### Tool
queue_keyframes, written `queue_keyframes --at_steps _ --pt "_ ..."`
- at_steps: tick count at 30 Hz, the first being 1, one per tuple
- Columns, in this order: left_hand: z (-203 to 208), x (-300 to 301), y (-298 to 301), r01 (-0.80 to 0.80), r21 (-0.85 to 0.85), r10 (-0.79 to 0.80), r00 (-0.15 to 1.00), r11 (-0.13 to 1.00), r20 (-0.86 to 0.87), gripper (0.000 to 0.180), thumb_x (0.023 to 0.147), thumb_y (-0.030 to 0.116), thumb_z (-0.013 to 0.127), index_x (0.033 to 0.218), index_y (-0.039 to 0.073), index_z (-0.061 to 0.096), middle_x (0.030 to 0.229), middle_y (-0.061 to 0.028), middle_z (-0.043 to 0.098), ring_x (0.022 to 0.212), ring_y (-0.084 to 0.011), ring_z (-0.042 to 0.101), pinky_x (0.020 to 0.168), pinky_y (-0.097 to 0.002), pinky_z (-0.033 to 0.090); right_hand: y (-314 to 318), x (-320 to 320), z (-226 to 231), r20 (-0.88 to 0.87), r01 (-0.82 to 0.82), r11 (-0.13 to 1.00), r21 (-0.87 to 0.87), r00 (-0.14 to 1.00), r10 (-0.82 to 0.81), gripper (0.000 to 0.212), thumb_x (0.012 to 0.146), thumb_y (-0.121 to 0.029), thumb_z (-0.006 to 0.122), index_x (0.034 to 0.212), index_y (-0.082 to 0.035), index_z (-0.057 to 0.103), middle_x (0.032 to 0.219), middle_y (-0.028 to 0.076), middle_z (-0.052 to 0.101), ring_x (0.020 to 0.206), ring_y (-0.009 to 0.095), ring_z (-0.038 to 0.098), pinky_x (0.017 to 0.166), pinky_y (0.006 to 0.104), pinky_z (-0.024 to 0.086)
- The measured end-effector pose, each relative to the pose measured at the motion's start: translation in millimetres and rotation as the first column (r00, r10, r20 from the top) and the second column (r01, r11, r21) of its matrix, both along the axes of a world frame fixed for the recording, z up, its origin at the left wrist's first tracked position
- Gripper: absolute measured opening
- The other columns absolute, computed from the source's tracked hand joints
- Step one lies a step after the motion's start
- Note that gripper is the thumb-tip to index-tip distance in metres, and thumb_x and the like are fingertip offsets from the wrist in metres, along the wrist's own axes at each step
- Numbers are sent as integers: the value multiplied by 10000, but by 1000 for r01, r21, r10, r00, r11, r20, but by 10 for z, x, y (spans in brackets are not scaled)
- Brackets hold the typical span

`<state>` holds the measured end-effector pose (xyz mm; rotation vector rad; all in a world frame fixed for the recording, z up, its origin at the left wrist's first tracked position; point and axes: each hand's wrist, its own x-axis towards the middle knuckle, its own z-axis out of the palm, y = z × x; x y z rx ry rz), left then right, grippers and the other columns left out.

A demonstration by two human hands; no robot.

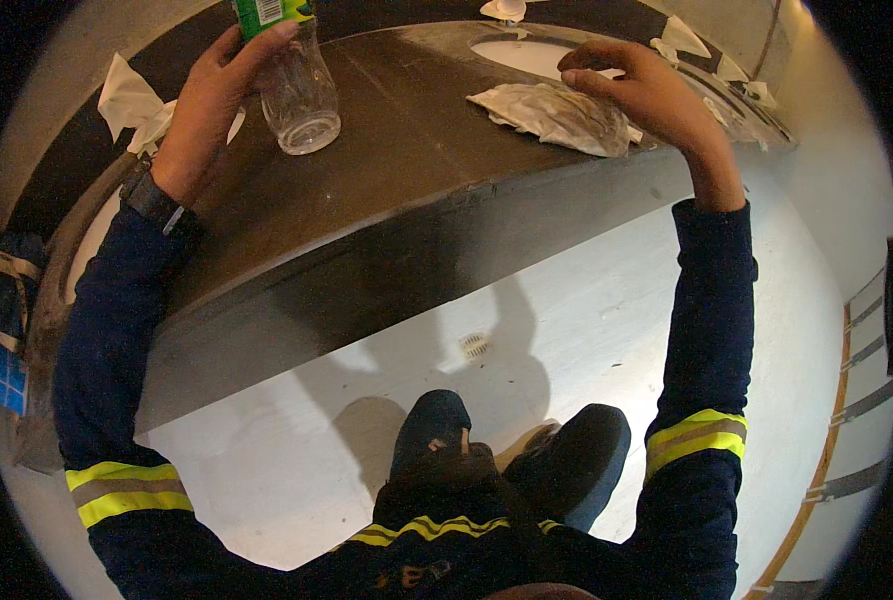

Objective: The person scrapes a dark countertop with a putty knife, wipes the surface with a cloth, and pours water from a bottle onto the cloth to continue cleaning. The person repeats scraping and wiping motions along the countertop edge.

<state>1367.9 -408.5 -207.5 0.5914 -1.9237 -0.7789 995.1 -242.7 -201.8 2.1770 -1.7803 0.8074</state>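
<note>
My left hand (229,90) is wrapped round a clear plastic bottle (302,105) with a green label. The bottle's base hangs over the dark countertop (397,130), and its top lies beyond the picture's upper edge. A dark watch sits on my left wrist. At the right, my right hand (632,85) is over a crumpled whitish cloth or wrapper (552,118) near the counter's front edge. Its fingers curl in and the thumb and finger tips come close together. Whether anything small is between them, or whether the hand touches the crumpled piece, I cannot tell.
A white basin (522,55) is set into the counter behind the crumpled piece, another (92,245) at the left. Crumpled white tissues (132,105) lie by the left basin, with more tissues (679,38) at the far right. Below are a pale floor with a drain (475,346) and my shoes.
</note>
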Motion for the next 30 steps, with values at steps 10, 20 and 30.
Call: queue_keyframes --at_steps 10,20,30 --pt "-28 25 -101 33 -11 -33 999 999 -4 512 944 424 607 1303 63 557 1222 -78 655 1129 -180 614 998 -365 446 -363 319 -116 -125 156 926 344 985 -119 722 850 -590 656 1255 8 633 1212 217 655 1092 339 646 961 373 494" --pt "-1 17 -58 5 -59 -2 998 998 57 519 935 440 612 1300 73 564 1223 -72 661 1130 -179 615 994 -342 439 -300 -450 -13 -464 492 857 154 801 -377 342 884 -324 642 934 8 709 858 207 704 801 366 675 737 437 519" --pt "-13 32 -135 2 -4 -2 999 1000 38 526 931 447 614 1293 68 574 1221 -65 660 1112 -166 622 984 -347 450 -152 -305 42 -47 424 903 -65 903 -427 323 968 -302 565 978 6 662 898 183 699 836 276 675 754 390 511"
